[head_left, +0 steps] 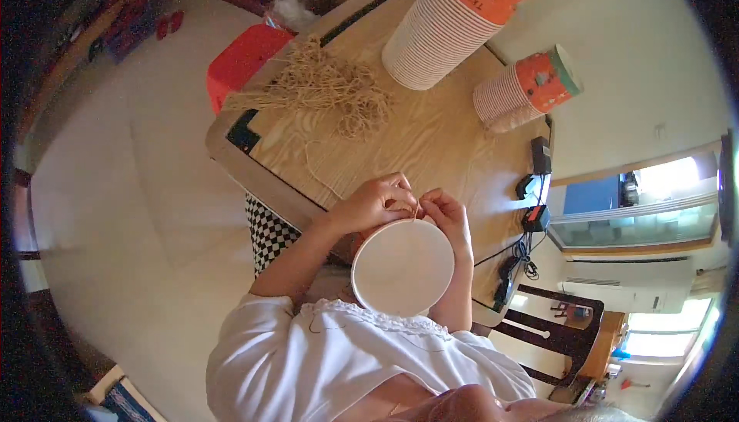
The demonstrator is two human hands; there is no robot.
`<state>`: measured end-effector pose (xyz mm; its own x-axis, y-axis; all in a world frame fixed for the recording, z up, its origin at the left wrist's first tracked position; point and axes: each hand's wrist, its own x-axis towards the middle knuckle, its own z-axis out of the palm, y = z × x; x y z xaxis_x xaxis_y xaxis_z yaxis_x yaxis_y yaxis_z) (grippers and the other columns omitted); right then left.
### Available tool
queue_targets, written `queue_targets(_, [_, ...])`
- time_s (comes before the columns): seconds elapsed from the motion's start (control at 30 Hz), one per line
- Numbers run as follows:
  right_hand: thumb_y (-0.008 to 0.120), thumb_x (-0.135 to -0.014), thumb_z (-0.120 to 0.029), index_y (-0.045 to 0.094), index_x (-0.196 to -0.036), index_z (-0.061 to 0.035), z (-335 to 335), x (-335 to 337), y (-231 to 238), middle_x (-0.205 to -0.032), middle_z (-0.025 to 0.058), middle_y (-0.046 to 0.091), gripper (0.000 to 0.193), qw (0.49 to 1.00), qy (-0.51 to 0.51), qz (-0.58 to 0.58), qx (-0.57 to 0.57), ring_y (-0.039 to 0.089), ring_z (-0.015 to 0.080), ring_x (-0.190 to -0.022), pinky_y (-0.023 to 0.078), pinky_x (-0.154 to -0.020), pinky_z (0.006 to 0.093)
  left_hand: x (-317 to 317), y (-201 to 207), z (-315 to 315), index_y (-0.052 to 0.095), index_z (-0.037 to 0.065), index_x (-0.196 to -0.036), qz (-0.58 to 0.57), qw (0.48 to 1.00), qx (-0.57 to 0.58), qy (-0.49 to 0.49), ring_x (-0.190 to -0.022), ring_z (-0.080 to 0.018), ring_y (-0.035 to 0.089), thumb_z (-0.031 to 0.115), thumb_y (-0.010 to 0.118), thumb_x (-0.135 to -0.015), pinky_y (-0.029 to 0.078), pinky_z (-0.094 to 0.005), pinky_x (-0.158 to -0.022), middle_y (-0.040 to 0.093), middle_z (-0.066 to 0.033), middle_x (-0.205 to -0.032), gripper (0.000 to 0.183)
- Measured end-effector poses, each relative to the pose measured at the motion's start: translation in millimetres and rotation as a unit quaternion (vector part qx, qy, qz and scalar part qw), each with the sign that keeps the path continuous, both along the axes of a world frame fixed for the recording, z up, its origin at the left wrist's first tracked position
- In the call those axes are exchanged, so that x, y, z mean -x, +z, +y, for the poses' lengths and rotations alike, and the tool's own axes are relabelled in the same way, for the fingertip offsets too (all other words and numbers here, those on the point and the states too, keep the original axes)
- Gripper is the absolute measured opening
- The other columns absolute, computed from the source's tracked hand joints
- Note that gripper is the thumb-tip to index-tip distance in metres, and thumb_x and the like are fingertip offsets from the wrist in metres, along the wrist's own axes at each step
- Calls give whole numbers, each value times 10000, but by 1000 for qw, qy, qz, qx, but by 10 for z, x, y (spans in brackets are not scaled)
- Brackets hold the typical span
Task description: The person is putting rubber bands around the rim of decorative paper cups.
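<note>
A paper bucket [402, 270] rests against my body, its round white end facing up. At its far edge, a thin piece of twine [416, 210] runs between my fingertips. My left hand [381, 200] pinches the twine from the left side. On the right, my right hand [448, 216] is closed in a pinch on the same twine, close to the bucket's edge. Part of the bucket's orange side shows beneath my left hand; the rest is hidden. Beyond my hands, a loose heap of tan twine [331, 87] lies on the wooden table [431, 153].
A tall stack of paper buckets [443, 33] leans at the table's far side, with a shorter stack [523, 91] to its right. Black adapters [541, 156] and cables [527, 251] lie along the right edge. A red stool [242, 60] stands beyond the left edge; a dark chair [550, 330] is at right.
</note>
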<state>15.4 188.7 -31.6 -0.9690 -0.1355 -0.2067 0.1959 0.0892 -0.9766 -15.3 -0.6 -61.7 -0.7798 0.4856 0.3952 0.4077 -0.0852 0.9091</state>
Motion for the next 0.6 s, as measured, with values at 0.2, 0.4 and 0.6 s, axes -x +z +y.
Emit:
queue_targets(0.2, [550, -827, -47, 571, -808, -11, 23, 19, 112, -759, 40, 589, 45, 999, 33, -2, -43, 547, 117, -708, 439, -654, 239, -46, -86, 99, 580, 38, -858, -164, 977, -112, -77, -712, -99, 522, 115, 581, -785, 435, -261, -652, 548, -9, -764, 106])
queue_targets(0.4, [580, -797, -33, 581, -805, -7, 92, 18, 68, -762, 37, 585, 28, 994, 63, 37, -80, 545, 112, -720, 434, -647, 228, -41, -120, 146, 568, 31, -871, -324, 928, -140, -120, -679, -82, 514, 148, 540, -812, 430, -237, -638, 549, 2, -729, 134])
queue_targets(0.6, [566, -789, 21, 559, -777, -10, 72, 7, 55, -707, 19, 564, 35, 998, 36, 34, -34, 548, 86, -683, 433, -612, 207, -21, -160, 161, 603, 19, -849, -361, 885, -226, -186, -677, -68, 514, 199, 531, -855, 422, -225, -599, 567, 3, -735, 194])
